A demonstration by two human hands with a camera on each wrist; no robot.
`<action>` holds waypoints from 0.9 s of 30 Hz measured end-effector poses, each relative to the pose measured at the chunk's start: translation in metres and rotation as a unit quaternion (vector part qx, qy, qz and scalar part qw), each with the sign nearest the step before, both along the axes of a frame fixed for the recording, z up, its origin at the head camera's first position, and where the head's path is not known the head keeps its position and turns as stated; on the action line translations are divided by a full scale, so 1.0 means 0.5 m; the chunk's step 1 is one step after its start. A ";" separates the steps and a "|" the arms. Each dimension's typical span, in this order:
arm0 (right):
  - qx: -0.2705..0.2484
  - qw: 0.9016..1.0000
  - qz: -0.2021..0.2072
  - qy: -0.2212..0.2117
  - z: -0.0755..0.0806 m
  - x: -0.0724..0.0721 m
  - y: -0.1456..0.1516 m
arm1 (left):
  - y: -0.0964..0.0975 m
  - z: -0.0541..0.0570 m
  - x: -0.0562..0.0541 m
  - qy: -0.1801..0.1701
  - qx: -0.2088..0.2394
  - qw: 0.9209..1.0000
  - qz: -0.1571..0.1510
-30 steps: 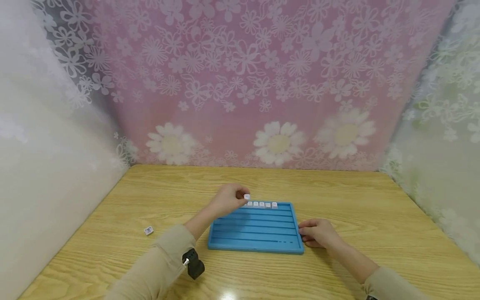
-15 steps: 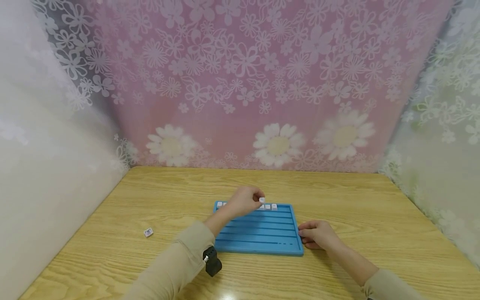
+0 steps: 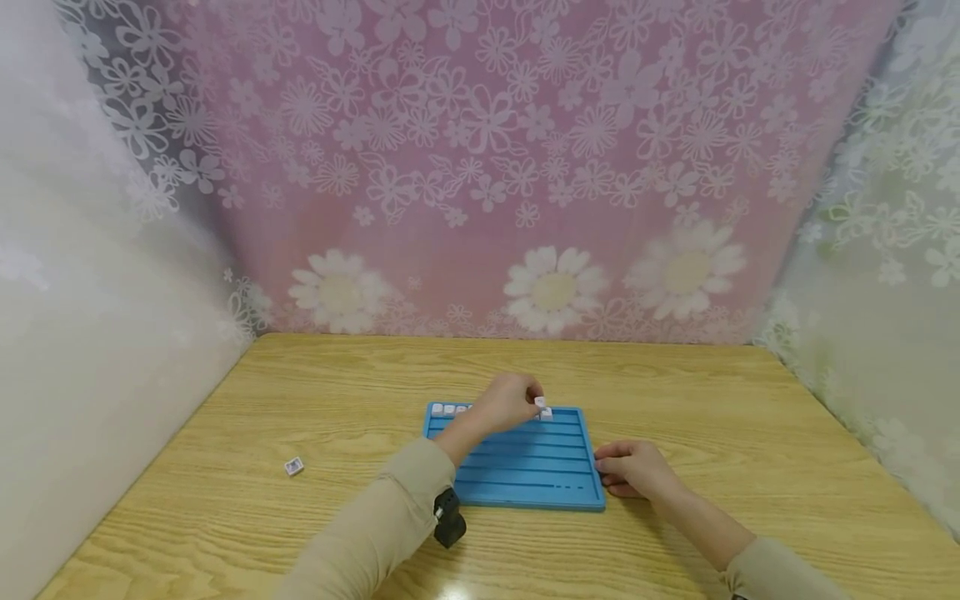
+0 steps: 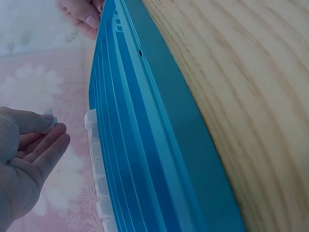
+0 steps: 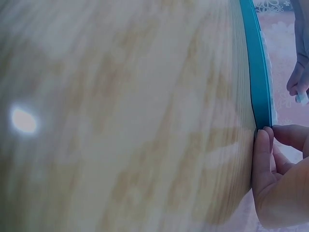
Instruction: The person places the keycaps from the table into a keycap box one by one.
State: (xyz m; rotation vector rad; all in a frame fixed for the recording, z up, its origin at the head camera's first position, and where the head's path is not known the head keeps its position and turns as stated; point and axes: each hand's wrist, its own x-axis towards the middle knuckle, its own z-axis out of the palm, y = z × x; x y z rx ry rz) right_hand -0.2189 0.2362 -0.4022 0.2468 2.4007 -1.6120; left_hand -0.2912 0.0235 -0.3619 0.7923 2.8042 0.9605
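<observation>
In the head view my left hand (image 3: 508,403) is over the far edge of a blue ridged tray (image 3: 525,468). Between thumb and fingertips it pinches a small white keycap (image 3: 540,402), also seen in the left wrist view as a pale keycap (image 4: 50,126). A row of white keycaps (image 3: 449,411) lines the tray's far slot; the hand and forearm hide its middle. At the tray's right side, my right hand (image 3: 637,469) grips the rim. The right wrist view shows that hand's thumb and fingers (image 5: 263,150) at the tray's corner.
One loose keycap (image 3: 294,467), hollow side up, lies on the wooden table (image 3: 187,517) to the left of the tray. Flower-printed cloth (image 3: 465,208) stands behind the table, with pale panels at both sides.
My left hand has moved rightward along the tray's far row with the keycap, now close to the row's right end. The right hand stays at the tray's side.
</observation>
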 end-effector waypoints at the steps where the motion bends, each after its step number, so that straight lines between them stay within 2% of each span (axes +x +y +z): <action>1: 0.000 1.000 0.000 0.002 0.000 0.000 0.000 | 0.004 0.000 -0.002 0.000 -0.003 1.000 -0.002; 8: -0.002 1.000 -0.005 0.002 0.002 0.002 -0.003 | 0.032 -0.001 -0.009 0.012 -0.034 0.999 -0.007; 15: 0.001 1.000 -0.011 -0.006 0.003 0.004 -0.007 | 0.055 -0.013 -0.019 0.004 -0.050 0.999 0.002; 19: 0.003 1.000 -0.009 -0.006 0.003 0.004 -0.005 | 0.065 -0.020 -0.024 0.010 -0.066 0.998 0.005; 27: 0.005 1.000 -0.010 -0.001 0.003 0.005 -0.002 | 0.084 -0.023 -0.029 0.013 -0.092 0.996 0.007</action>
